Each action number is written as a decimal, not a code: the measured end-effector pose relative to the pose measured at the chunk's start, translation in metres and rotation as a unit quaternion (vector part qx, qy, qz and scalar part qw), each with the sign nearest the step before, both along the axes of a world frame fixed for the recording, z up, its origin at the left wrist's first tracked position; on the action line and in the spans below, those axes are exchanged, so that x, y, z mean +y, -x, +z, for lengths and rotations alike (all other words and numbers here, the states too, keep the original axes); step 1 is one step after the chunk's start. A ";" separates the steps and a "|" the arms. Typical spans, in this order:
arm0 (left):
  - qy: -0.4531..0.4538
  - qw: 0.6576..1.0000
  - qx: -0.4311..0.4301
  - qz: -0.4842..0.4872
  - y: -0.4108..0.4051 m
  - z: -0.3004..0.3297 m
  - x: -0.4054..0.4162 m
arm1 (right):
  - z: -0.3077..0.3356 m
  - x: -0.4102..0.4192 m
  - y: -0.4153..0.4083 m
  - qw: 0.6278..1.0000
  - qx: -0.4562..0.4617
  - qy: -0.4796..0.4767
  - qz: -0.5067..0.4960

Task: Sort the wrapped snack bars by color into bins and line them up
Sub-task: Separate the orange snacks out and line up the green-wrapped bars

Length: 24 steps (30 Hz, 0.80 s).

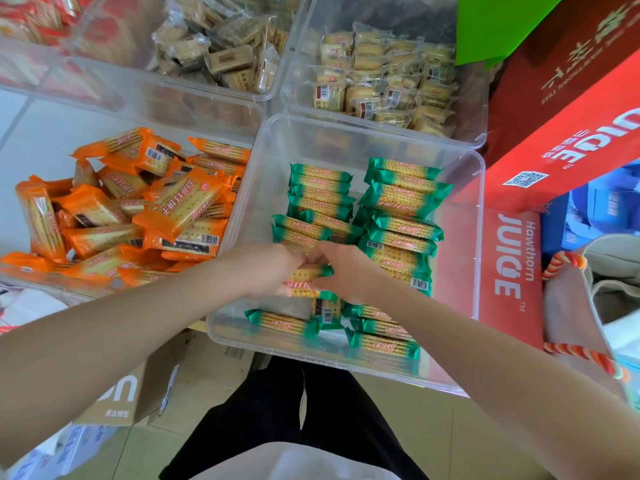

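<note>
A clear bin in the middle holds green-wrapped bars, stood on edge in two rows. Both my hands are inside it. My left hand and my right hand together grip a small bunch of green-wrapped bars in the left row, near the bin's front. More green bars lie flat at the front wall. A second clear bin to the left holds a loose heap of orange-wrapped bars.
Behind stand clear bins of brown-wrapped snacks, pale biscuit packs and red packs. Red juice cartons flank the green bin on the right. Cardboard boxes and my black trousers are below.
</note>
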State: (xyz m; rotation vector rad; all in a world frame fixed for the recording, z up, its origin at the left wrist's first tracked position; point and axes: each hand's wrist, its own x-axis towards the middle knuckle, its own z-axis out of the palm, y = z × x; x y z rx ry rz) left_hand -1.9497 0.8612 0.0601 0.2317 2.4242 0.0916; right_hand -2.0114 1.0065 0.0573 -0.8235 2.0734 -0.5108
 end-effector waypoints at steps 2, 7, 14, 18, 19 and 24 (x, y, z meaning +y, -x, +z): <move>-0.008 0.999 0.044 0.024 -0.001 0.007 -0.001 | 0.008 0.006 0.006 0.998 0.013 0.032 -0.056; 0.009 0.976 0.205 0.071 -0.015 0.032 -0.009 | 0.002 0.014 -0.003 0.994 -0.031 -0.028 -0.102; -0.153 0.906 0.237 0.316 -0.035 0.041 -0.016 | -0.013 0.001 -0.041 0.981 -0.104 -0.109 0.120; -0.188 0.907 0.217 0.307 -0.037 0.047 -0.015 | -0.018 -0.007 -0.044 0.975 -0.092 -0.154 0.128; -0.192 0.909 0.215 0.300 -0.037 0.049 -0.015 | -0.017 -0.007 -0.042 0.974 -0.106 -0.161 0.120; -0.220 0.897 0.208 0.321 -0.030 0.052 -0.022 | 0.006 0.008 -0.029 0.983 -0.149 -0.095 0.051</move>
